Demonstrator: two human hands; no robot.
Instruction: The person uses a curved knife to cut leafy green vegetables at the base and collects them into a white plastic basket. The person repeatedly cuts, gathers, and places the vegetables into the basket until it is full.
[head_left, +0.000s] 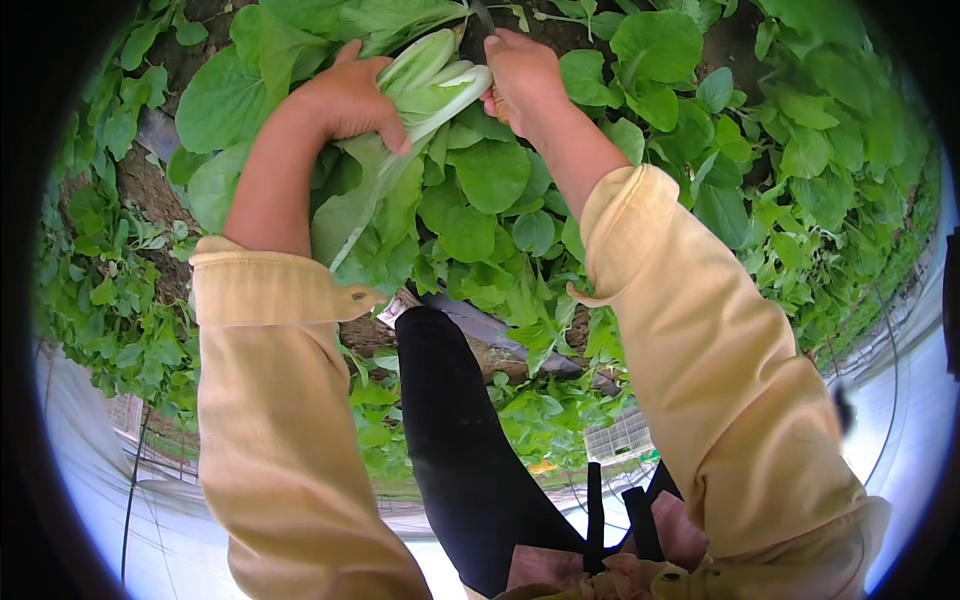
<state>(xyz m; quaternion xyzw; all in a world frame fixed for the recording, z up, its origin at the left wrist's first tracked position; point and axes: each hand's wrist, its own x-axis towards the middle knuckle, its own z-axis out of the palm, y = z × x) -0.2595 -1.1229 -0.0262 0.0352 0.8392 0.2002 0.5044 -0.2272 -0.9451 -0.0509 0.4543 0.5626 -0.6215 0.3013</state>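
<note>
My left hand (349, 101) grips a head of leafy greens (442, 94) with pale white stalks and broad green leaves, its thumb across the stalks. The cut or base end points up and to the right, towards my right hand. My right hand (523, 81) is closed around the brownish handle (499, 105) of a knife, just right of the stalks. The knife's dark blade (482, 16) reaches towards the top edge; its tip is out of view. Whether the blade touches a plant cannot be seen.
Leafy plants (491, 176) grow densely all round, over brown soil (146, 184). Dark plastic sheeting (480, 322) lies between rows beside my black-trousered leg (450, 390). A pale plastic crate (619, 437) stands behind, and whitish greenhouse sheeting (90, 465) rises at the rim.
</note>
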